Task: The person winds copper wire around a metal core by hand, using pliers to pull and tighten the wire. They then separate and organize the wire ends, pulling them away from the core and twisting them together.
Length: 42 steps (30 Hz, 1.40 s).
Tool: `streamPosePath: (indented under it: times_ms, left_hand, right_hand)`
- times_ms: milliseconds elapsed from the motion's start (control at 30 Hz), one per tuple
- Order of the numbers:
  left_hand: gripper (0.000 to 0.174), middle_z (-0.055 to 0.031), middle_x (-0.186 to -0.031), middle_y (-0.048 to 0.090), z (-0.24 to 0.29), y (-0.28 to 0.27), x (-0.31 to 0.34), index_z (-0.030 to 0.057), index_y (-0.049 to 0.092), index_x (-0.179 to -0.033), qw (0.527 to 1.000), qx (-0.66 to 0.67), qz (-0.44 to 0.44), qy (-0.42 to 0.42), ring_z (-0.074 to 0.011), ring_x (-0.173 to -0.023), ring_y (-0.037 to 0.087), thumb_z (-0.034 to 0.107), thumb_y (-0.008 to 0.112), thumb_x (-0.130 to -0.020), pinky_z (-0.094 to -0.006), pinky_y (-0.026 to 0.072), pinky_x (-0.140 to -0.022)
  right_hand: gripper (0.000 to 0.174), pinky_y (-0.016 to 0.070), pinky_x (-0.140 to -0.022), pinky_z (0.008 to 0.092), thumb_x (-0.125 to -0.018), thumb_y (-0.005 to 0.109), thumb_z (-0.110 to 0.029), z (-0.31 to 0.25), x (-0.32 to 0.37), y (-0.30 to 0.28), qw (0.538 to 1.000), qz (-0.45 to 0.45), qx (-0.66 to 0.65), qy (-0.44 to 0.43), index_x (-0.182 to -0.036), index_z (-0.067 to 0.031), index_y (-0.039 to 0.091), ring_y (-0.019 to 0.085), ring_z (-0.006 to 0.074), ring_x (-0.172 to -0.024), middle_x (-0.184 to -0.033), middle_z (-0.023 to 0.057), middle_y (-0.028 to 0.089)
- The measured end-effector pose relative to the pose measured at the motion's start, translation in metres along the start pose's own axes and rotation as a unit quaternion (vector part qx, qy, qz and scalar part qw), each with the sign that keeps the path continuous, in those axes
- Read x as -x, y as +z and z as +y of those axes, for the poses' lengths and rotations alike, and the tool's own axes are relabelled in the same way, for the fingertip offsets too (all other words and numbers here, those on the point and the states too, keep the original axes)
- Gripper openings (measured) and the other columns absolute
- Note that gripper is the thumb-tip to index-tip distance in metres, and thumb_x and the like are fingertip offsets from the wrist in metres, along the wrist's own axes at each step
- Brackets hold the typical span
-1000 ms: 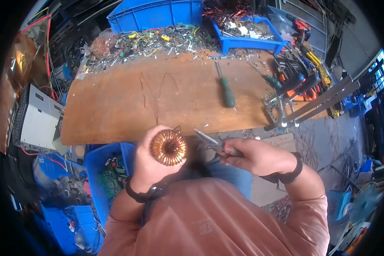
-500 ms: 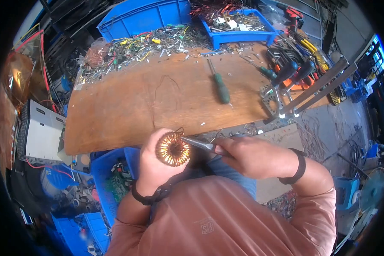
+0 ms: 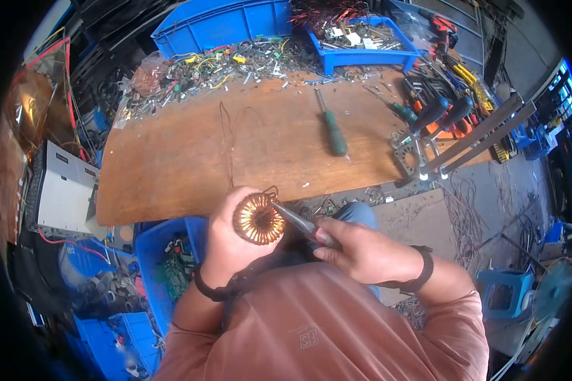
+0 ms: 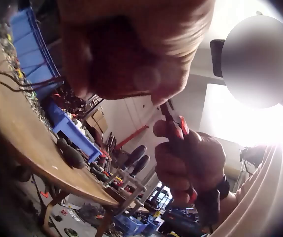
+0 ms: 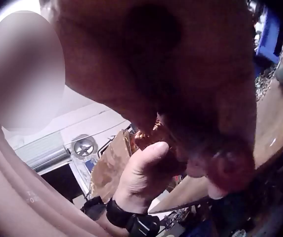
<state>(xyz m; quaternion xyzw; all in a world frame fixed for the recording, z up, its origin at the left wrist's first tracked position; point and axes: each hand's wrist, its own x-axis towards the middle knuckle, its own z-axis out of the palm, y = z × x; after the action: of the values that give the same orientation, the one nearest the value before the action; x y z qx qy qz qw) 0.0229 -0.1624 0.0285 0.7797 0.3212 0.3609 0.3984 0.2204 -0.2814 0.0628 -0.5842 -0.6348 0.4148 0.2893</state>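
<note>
Now: coil (image 3: 246, 222), your left hand (image 3: 227, 246) curled round it; pliers (image 3: 299, 222), your right hand (image 3: 372, 253) gripping, tips brought within reach of its windings.

Outlined letters, apparently "FS", are printed on the salmon-pink cloth shirt (image 3: 324, 311). Small dark labels (image 3: 61, 158) on the white boxy case (image 3: 63, 193) cannot be read.

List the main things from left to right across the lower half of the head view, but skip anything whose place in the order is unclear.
White case → blue crate → copper-wound coil → pliers → right hand → teal box.
</note>
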Motion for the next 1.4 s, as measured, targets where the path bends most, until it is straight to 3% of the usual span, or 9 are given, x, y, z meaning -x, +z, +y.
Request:
streamPosePath:
  times_ms: [233, 433, 633, 767, 833, 967, 1033, 1133, 1400]
  left_hand:
    - [0.071, -0.0090, -0.113, 0.059, 0.001, -0.014, -0.006, 0.0017, 0.051, -0.118, 0.997, 0.060, -0.054, 0.002, -0.0153, -0.102, 0.058, 0.007, 0.085, -0.055, -0.0308, 0.0476, -0.090]
    - [0.064, -0.0072, -0.104, 0.063, -0.012, -0.013, -0.006, 0.0014, 0.053, -0.117, 0.991, 0.113, -0.014, 0.063, -0.0128, -0.093, 0.061, 0.006, 0.085, -0.061, -0.0284, 0.0506, -0.083]
    - [0.076, -0.0078, -0.111, 0.059, -0.013, -0.015, -0.004, 0.0006, 0.048, -0.122, 0.994, 0.102, -0.035, 0.016, -0.0144, -0.099, 0.058, 0.003, 0.086, -0.056, -0.0305, 0.0486, -0.088]
    - [0.073, -0.0055, -0.104, 0.061, -0.011, -0.008, -0.005, 0.0003, 0.049, -0.121, 0.993, 0.097, -0.006, -0.061, -0.0128, -0.095, 0.059, 0.001, 0.084, -0.057, -0.0292, 0.0486, -0.087]
    - [0.071, -0.0070, -0.102, 0.063, -0.019, -0.007, -0.005, 0.0008, 0.050, -0.120, 0.996, 0.084, 0.003, -0.031, -0.0131, -0.093, 0.061, 0.003, 0.085, -0.058, -0.0293, 0.0507, -0.085]
    - [0.070, -0.0076, -0.101, 0.065, -0.024, -0.006, -0.003, 0.0012, 0.051, -0.120, 0.996, 0.085, 0.020, -0.036, -0.0132, -0.091, 0.063, 0.004, 0.085, -0.059, -0.0291, 0.0519, -0.084]
    - [0.069, -0.0075, -0.100, 0.065, -0.022, -0.007, -0.006, 0.0012, 0.052, -0.119, 0.997, 0.070, 0.012, -0.031, -0.0130, -0.091, 0.063, 0.004, 0.085, -0.059, -0.0283, 0.0520, -0.082]
    - [0.068, -0.0067, -0.100, 0.064, -0.021, -0.005, -0.006, 0.0009, 0.051, -0.119, 0.998, 0.049, 0.003, -0.035, -0.0124, -0.091, 0.062, 0.002, 0.084, -0.059, -0.0279, 0.0514, -0.083]
    - [0.069, -0.0057, -0.103, 0.064, -0.019, 0.004, -0.003, 0.0013, 0.050, -0.120, 1.000, 0.000, -0.020, -0.021, -0.0120, -0.095, 0.061, 0.001, 0.084, -0.059, -0.0288, 0.0506, -0.085]
  right_hand:
    - [0.025, 0.0502, -0.065, 0.0302, -0.095, 0.055, -0.017, 0.006, -0.003, 0.004, 0.934, -0.115, -0.334, 0.053, -0.113, 0.0006, 0.052, 0.061, 0.0169, -0.076, -0.084, 0.0078, 0.060]
    - [0.031, 0.0560, -0.065, 0.0319, -0.096, 0.053, -0.013, 0.008, -0.003, -0.002, 0.819, -0.141, -0.552, 0.066, -0.123, 0.0008, 0.048, 0.062, 0.0188, -0.078, -0.091, 0.0095, 0.059]
    - [0.032, 0.0571, -0.066, 0.0335, -0.095, 0.053, -0.013, 0.019, -0.011, 0.001, 0.787, -0.153, -0.596, 0.048, -0.123, 0.0010, 0.046, 0.063, 0.0203, -0.079, -0.091, 0.0127, 0.059]
    - [0.036, 0.0564, -0.065, 0.0358, -0.093, 0.053, -0.007, 0.025, -0.024, -0.004, 0.805, -0.142, -0.570, 0.087, -0.127, 0.0022, 0.046, 0.065, 0.0257, -0.078, -0.093, 0.0170, 0.061]
    - [0.036, 0.0565, -0.068, 0.0352, -0.093, 0.052, -0.007, 0.022, -0.027, -0.007, 0.823, -0.133, -0.540, 0.114, -0.127, 0.0020, 0.046, 0.065, 0.0241, -0.079, -0.096, 0.0163, 0.061]
    - [0.022, 0.0527, -0.071, 0.0329, -0.096, 0.050, -0.012, 0.029, -0.027, -0.007, 0.951, -0.127, -0.277, 0.041, -0.116, -0.0033, 0.050, 0.063, 0.0179, -0.086, -0.094, 0.0077, 0.063]
    - [0.020, 0.0488, -0.075, 0.0418, -0.097, 0.048, -0.015, 0.019, -0.025, -0.007, 0.992, -0.065, -0.105, 0.017, -0.110, -0.0010, 0.051, 0.063, 0.0324, -0.086, -0.092, 0.0166, 0.064]
    - [0.024, 0.0462, -0.076, 0.0488, -0.098, 0.044, -0.020, 0.014, -0.023, -0.005, 1.000, 0.002, 0.017, -0.007, -0.107, 0.0010, 0.050, 0.057, 0.0460, -0.091, -0.094, 0.0275, 0.061]
    - [0.024, 0.0483, -0.079, 0.0470, -0.094, 0.050, -0.017, 0.012, -0.021, 0.001, 0.993, 0.064, 0.097, -0.008, -0.110, 0.0020, 0.050, 0.059, 0.0434, -0.093, -0.096, 0.0257, 0.062]
